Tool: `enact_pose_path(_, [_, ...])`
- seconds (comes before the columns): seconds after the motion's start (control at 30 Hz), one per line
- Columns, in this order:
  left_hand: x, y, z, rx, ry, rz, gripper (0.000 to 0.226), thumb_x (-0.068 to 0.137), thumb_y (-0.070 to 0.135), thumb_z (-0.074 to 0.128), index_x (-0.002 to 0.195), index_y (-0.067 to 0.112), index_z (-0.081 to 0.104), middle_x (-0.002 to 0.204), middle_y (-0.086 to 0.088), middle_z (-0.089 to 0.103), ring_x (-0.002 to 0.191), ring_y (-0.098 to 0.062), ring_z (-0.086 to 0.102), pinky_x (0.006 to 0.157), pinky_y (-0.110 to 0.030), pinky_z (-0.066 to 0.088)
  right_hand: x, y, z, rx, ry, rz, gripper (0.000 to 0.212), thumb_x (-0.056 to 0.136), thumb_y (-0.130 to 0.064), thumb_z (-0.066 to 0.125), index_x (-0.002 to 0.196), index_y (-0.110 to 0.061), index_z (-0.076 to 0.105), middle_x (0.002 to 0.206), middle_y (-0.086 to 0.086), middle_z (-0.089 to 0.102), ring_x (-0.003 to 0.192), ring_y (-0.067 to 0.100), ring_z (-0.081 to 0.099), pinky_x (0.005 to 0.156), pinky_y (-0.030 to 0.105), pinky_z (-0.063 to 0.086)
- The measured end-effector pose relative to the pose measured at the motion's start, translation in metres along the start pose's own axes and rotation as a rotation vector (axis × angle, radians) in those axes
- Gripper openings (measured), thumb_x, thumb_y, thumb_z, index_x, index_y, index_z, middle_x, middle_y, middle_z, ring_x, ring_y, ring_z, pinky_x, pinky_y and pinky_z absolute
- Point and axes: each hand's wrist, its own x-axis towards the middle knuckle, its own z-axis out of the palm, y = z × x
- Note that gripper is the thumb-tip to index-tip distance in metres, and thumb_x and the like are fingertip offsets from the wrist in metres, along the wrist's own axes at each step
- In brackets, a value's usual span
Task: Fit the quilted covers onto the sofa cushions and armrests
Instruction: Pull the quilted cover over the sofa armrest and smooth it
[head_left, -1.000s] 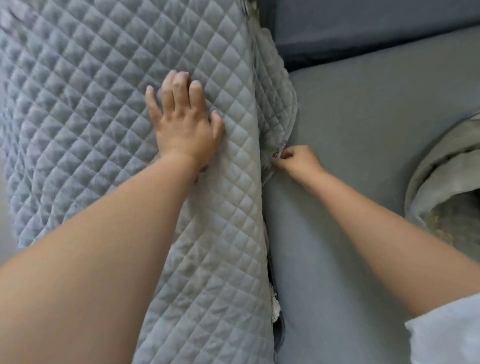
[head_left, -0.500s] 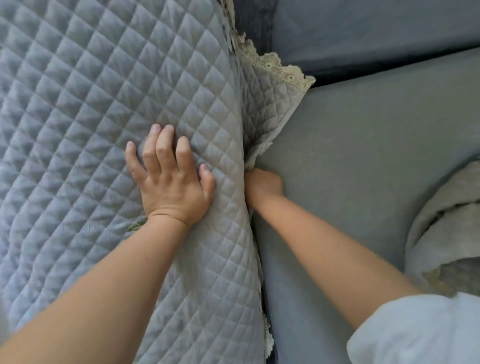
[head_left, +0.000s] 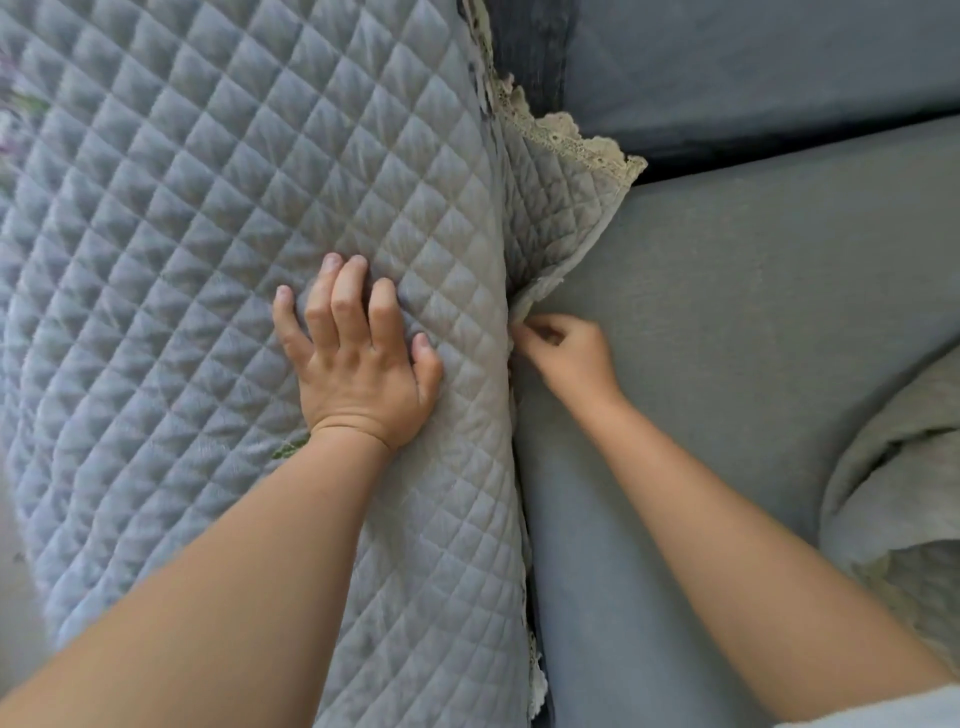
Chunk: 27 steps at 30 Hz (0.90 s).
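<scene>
We see the left hand (head_left: 358, 374) spread flat on the quilted cover (head_left: 208, 234) draped over the armrest; at its 3 o'clock the right hand (head_left: 569, 351) pinches the cover's edge — beside the seat cushion (head_left: 753, 338).

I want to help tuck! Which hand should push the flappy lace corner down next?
Right hand: it already pinches the cover's edge at the gap, just below the loose lace corner. The left hand presses the quilted cover flat.
</scene>
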Motion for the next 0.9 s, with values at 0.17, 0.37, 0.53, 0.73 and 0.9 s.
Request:
enact_pose_path(0.17, [-0.002,0.001,0.003,0.013,0.019,0.012,0.044,0.076,0.034,0.035,0.11,0.006,0.034,0.122,-0.01,0.028,0.12,-0.029,0.027,0.104,-0.058,0.02,0.019,-0.026,0.004,-0.293,-0.176,0.054,0.034,0.093,-0.012,0.046,0.06,-0.009,0.051,0.056,-0.002,0.042,0.061,0.015,0.045,0.043,0.01,0.029])
enact_pose_path(0.37, [-0.002,0.0,0.005,0.03,0.027,0.009,0.043,0.077,0.033,0.035,0.11,0.006,0.035,0.123,-0.011,0.029,0.12,-0.029,0.028,0.101,-0.052,0.012,0.022,-0.038,0.002,-0.122,-0.349,0.2,0.029,0.096,-0.017,0.041,0.07,-0.018,0.053,0.061,0.0,0.049,0.055,0.01,0.044,0.047,0.013,0.039])
enact_pose_path(0.53, [0.0,0.0,0.003,0.038,0.021,0.013,0.042,0.078,0.033,0.035,0.11,0.005,0.036,0.122,-0.012,0.029,0.12,-0.03,0.028,0.102,-0.059,0.023,0.033,-0.039,0.006,-0.142,-0.396,0.241,0.025,0.095,-0.014,0.041,0.075,-0.017,0.057,0.069,0.002,0.052,0.062,0.014,0.047,0.062,0.025,0.04])
enact_pose_path(0.73, [-0.001,0.001,0.003,0.057,0.018,0.034,0.041,0.078,0.032,0.035,0.109,0.005,0.036,0.122,-0.012,0.029,0.119,-0.031,0.029,0.097,-0.062,0.024,0.05,-0.046,0.017,-0.562,-0.251,0.121,0.027,0.097,-0.014,0.038,0.111,-0.004,0.059,0.126,0.015,0.055,0.115,0.029,0.053,0.091,0.033,0.042])
enact_pose_path(0.9, [-0.002,0.0,0.002,0.071,-0.011,0.021,0.042,0.078,0.033,0.034,0.11,0.006,0.035,0.122,-0.012,0.028,0.12,-0.03,0.027,0.098,-0.061,0.021,0.05,-0.05,0.023,-0.614,-0.194,0.159,0.035,0.099,-0.018,0.03,0.126,-0.012,0.053,0.135,0.01,0.05,0.123,0.027,0.048,0.096,0.035,0.04])
